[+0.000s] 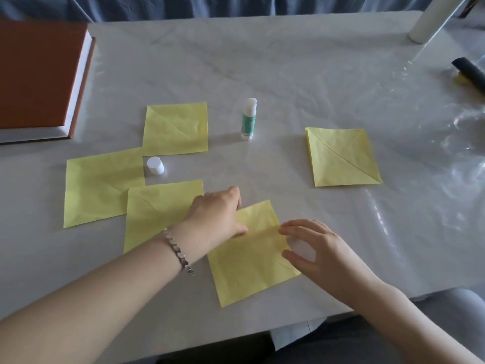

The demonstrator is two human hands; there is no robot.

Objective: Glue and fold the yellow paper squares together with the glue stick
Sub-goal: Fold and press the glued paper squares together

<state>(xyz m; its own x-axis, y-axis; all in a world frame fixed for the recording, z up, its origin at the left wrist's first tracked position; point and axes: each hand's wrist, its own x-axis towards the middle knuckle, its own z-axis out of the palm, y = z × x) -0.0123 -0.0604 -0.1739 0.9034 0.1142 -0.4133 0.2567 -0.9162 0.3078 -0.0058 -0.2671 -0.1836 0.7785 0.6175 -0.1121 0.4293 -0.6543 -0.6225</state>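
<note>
A yellow paper square is steadied for gluing under both hands: left hand curled at its corner, pinch unclear; right hand spread. Next, the uncapped glue stick beyond them is likely needed.

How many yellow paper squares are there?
5 squares: one beside the glue stick, one far left, one overlapping it, one under the left hand and right hand, one at right, maybe stacked.
</note>
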